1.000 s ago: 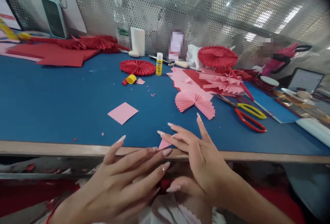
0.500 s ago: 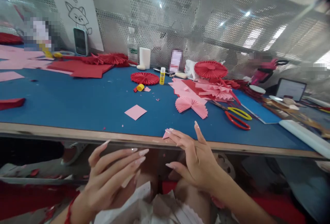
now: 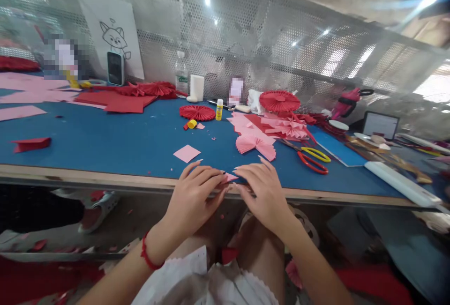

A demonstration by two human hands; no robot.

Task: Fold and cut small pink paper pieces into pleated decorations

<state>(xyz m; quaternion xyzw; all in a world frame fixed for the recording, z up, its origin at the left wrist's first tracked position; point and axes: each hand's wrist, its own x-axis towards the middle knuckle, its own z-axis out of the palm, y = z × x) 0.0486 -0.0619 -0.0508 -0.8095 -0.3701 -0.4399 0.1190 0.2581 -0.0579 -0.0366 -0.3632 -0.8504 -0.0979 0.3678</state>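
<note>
Pinching a small pink paper piece [image 3: 229, 178] at lower center of the frame, the left hand [image 3: 191, 199] and right hand [image 3: 263, 197] meet, fingers curled, over the wooden table edge [image 3: 87, 177].

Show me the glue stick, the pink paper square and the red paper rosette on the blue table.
glue stick [image 3: 219, 109], head view, point on its yellow body.
pink paper square [image 3: 186, 153], head view, point on its middle.
red paper rosette [image 3: 197, 113], head view, point on its pleated face.
</note>
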